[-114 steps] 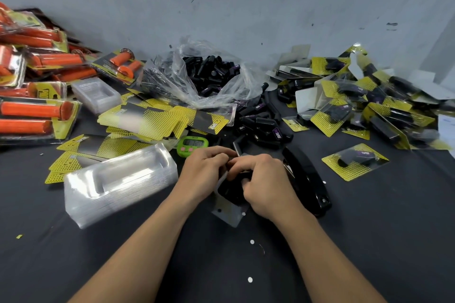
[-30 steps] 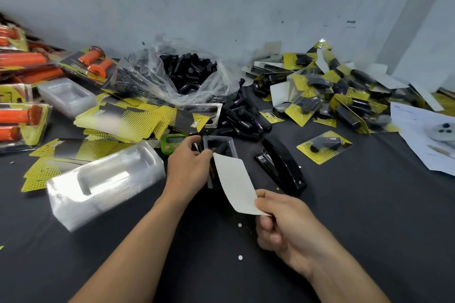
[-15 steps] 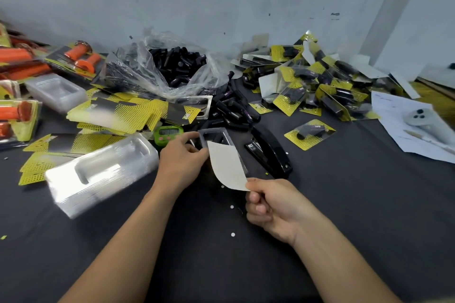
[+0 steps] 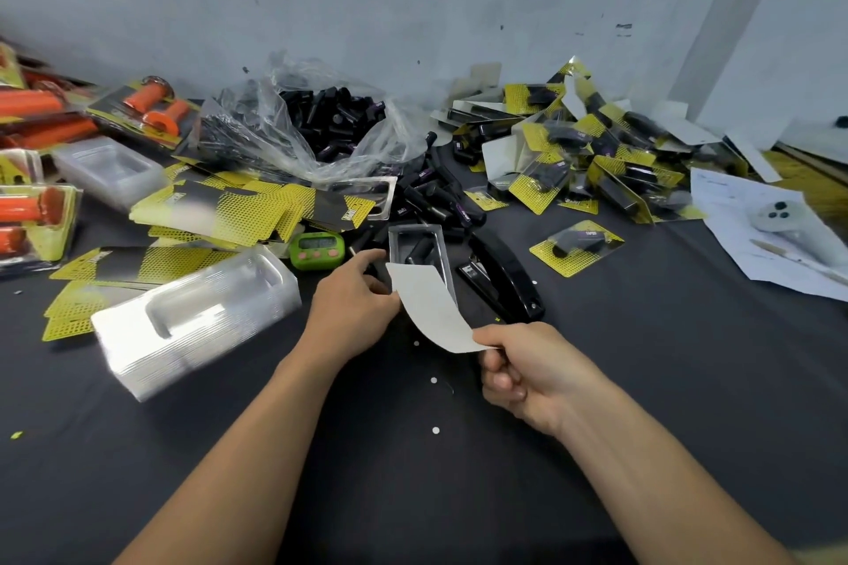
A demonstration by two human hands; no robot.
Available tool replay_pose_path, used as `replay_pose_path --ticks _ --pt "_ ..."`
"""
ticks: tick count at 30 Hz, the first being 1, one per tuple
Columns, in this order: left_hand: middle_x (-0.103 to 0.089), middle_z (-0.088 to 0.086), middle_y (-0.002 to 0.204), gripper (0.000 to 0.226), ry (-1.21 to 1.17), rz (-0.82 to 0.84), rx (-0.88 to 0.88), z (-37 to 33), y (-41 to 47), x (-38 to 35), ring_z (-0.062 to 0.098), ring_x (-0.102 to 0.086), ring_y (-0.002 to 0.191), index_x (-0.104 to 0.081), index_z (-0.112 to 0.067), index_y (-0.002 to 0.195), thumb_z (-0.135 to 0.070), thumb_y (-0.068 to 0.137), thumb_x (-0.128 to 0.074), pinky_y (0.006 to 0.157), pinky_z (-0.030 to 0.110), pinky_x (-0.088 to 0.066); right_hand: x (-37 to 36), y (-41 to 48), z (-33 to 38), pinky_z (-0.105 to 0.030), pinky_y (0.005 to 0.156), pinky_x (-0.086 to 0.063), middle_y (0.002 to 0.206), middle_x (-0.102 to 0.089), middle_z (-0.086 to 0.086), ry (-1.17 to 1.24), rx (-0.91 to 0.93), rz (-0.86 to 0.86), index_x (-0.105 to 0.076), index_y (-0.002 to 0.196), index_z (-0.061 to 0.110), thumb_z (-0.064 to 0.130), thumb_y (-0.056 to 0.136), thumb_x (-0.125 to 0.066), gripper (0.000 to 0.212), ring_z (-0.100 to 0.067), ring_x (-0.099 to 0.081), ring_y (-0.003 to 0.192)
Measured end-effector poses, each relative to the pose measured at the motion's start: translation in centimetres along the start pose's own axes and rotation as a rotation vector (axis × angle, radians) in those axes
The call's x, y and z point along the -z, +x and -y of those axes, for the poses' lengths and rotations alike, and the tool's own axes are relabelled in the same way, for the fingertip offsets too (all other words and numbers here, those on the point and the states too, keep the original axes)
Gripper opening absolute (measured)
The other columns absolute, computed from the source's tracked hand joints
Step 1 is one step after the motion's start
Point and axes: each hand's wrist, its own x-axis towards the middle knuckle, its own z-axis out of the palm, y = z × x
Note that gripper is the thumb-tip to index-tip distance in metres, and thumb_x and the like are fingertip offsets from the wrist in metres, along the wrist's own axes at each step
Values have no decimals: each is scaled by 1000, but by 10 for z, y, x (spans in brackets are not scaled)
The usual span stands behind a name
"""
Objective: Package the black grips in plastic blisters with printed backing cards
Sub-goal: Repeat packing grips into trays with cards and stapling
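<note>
A clear plastic blister [image 4: 415,245] lies on the dark table with a black grip [image 4: 418,251] inside it. My left hand [image 4: 351,305] holds the blister's near left edge. My right hand [image 4: 523,365] pinches the near corner of a backing card [image 4: 431,307], white side up, whose far end lies over the blister's near part. Loose black grips [image 4: 436,197] lie just beyond, and more fill a clear plastic bag [image 4: 321,124]. A stack of empty blisters [image 4: 197,317] sits at my left. Yellow-black printed cards [image 4: 238,206] spread behind it.
A black stapler [image 4: 502,280] lies right of the blister. A green timer [image 4: 316,249] sits to its left. Finished yellow packs [image 4: 596,151] are piled at the back right, orange grip packs [image 4: 36,206] at the far left, and white papers [image 4: 771,239] at the right.
Since both hands worked together on the blister, my right hand has drawn back holding a white-backed card. Over the last second the card's far end stays over the blister; the view shifted.
</note>
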Motion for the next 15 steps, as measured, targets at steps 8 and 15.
replay_pose_path --ticks 8,15 --pt "-77 -8 76 58 -266 30 126 -2 2 4 -3 -67 66 -64 -31 135 -21 79 -76 69 26 -48 -9 2 -4 -17 32 -21 47 -48 -1 -32 69 -140 -58 87 3 -2 100 -45 18 -12 -36 33" --pt "-78 -7 74 50 -275 -47 206 -6 -1 2 4 -72 69 -75 -23 123 -17 74 -73 63 20 -52 -15 5 -10 -19 34 -29 47 -54 -2 -110 129 -151 -66 96 0 -1 100 -43 23 -12 -42 33"
